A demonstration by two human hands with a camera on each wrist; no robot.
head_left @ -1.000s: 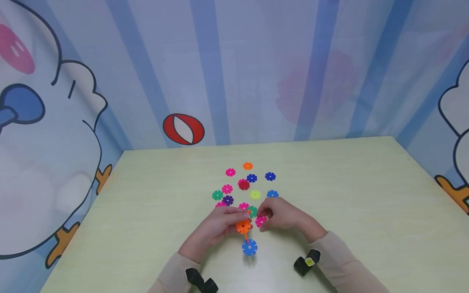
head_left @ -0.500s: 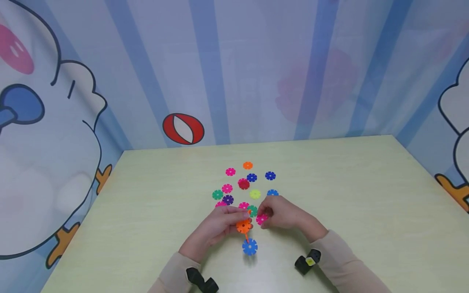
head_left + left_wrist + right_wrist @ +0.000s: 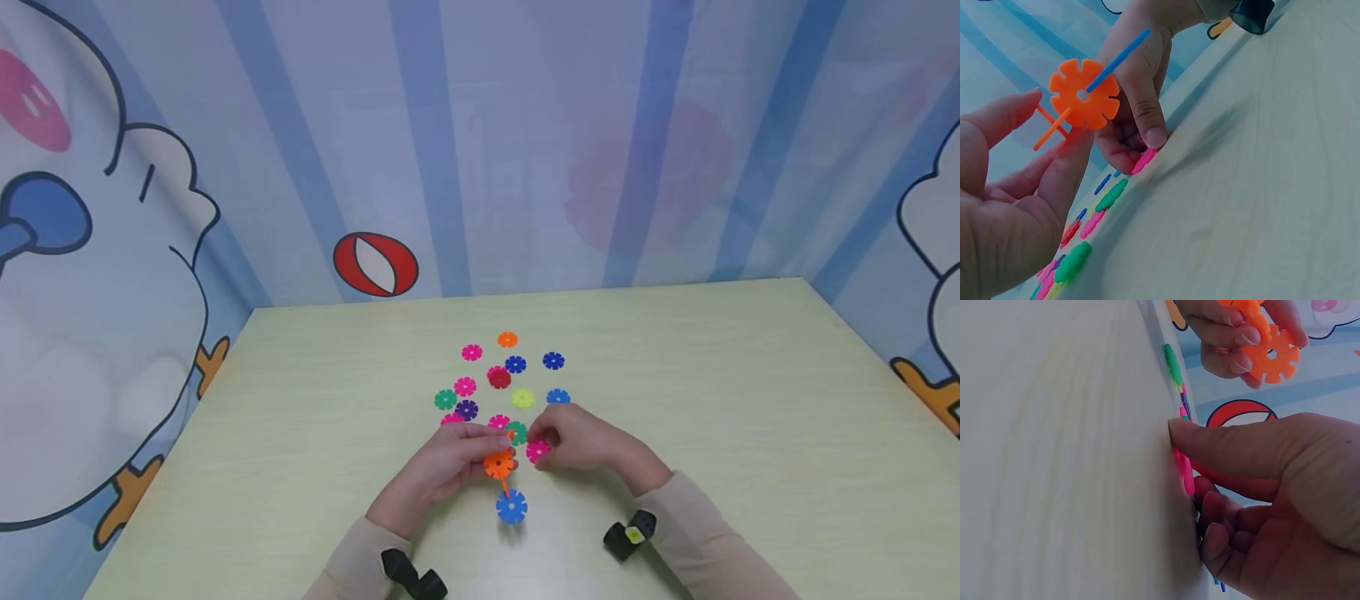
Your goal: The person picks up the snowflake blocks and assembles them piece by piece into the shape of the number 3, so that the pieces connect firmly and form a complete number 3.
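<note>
My left hand [image 3: 461, 454] pinches a joined chain of interlocking plastic discs above the table. An orange notched disc [image 3: 498, 464] faces the head camera, and a blue disc [image 3: 512, 506] hangs at the chain's near end. In the left wrist view the blue disc [image 3: 1119, 60] appears edge-on, slotted into the orange one [image 3: 1100, 105]. Close on the right, my right hand [image 3: 581, 437] has thumb and fingertips on a pink disc [image 3: 537, 452] low at the tabletop. The right wrist view shows this pink disc [image 3: 1184, 470] edge-on beside the thumb; the index fingertip is partly hidden.
Loose discs lie beyond the hands, among them a green one [image 3: 517, 432], a yellow one [image 3: 522, 398], a red one [image 3: 498, 378] and an orange one [image 3: 507, 339]. The pale wooden table [image 3: 712, 358] ends at a printed curtain [image 3: 525, 167].
The right hand and the pink disc have shifted very slightly to the right. The left hand holds the chain almost still.
</note>
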